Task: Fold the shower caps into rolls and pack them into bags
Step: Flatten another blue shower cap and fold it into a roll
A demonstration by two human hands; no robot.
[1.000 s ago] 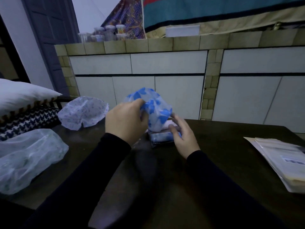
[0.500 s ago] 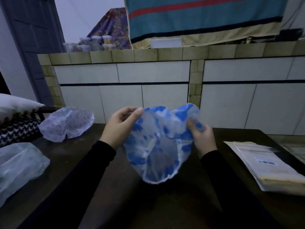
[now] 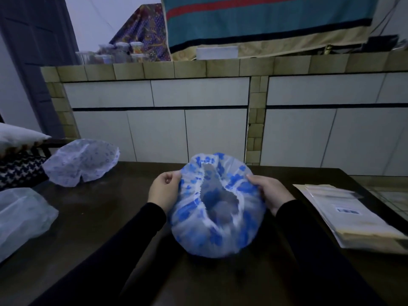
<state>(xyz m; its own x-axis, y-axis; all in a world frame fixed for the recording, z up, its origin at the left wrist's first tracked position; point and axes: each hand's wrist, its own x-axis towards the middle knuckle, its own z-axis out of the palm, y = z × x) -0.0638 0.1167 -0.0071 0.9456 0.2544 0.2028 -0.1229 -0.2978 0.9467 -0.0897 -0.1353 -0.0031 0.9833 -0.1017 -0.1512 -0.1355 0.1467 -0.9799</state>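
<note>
Two hands hold one blue-flowered shower cap (image 3: 217,208) at the centre of the head view, above the dark table (image 3: 99,228), its elastic opening turned up toward the camera. The left hand (image 3: 164,192) pinches the cap's left rim and the right hand (image 3: 270,193) grips the right rim, the hands spread apart with the cap stretched between them.

The thin plastic looks slippery and the elastic springy, so I judge a loose pinch could let the rim snap back and bunch, spoiling an even fold; trapped air may also puff the roll.

At lower right lies a stack of flat packing bags (image 3: 351,215), which look empty. A second pale shower cap (image 3: 81,161) sits open at centre left, nothing visible in it. A clear plastic bag (image 3: 21,219) at lower left has contents I cannot make out.
</note>
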